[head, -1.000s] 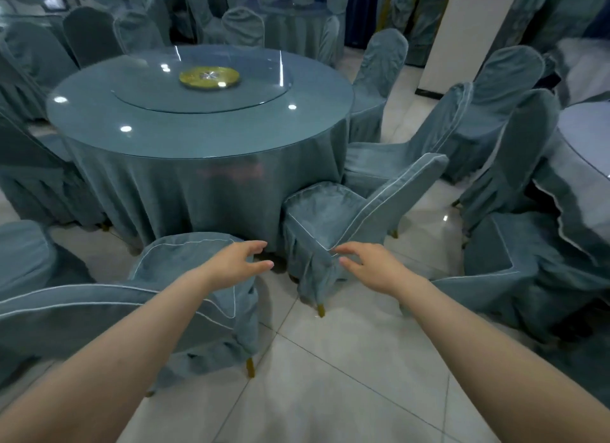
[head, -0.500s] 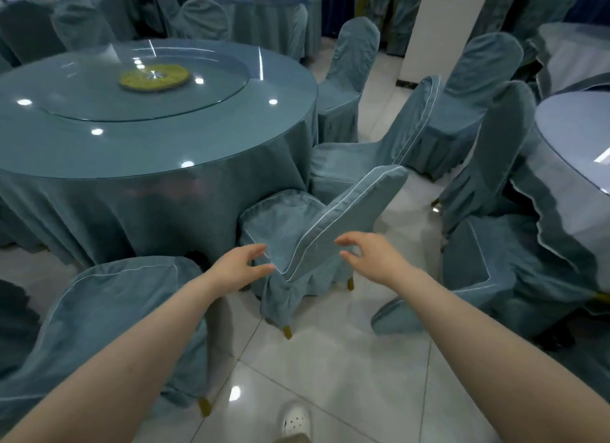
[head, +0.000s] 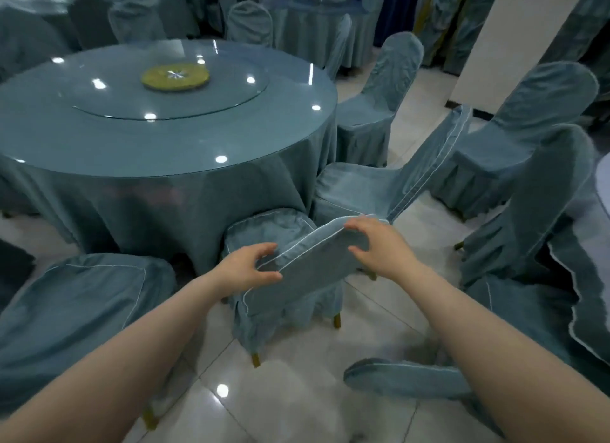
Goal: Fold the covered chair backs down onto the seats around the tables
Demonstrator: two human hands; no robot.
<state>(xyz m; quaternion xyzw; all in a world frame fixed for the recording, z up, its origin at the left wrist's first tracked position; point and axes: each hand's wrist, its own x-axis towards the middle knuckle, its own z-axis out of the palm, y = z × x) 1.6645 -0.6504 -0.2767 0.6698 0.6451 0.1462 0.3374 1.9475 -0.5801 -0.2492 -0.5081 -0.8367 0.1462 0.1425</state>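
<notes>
Piping edges the folded chair (head: 82, 297) left of the left fingers, its covered back lying flat on its seat. The left hand (head: 246, 267) pinches the left edge of the middle chair back (head: 313, 261), thumb under, fingers (head: 265, 248) over. That back tilts forward over its seat (head: 274, 225), just beyond the fingers and against the round table (head: 165, 152). The right hand (head: 379, 244) grips the back's upper edge, fingers curled over it. Right of them, a neighbouring chair (head: 359, 185) has its back leaning away.
</notes>
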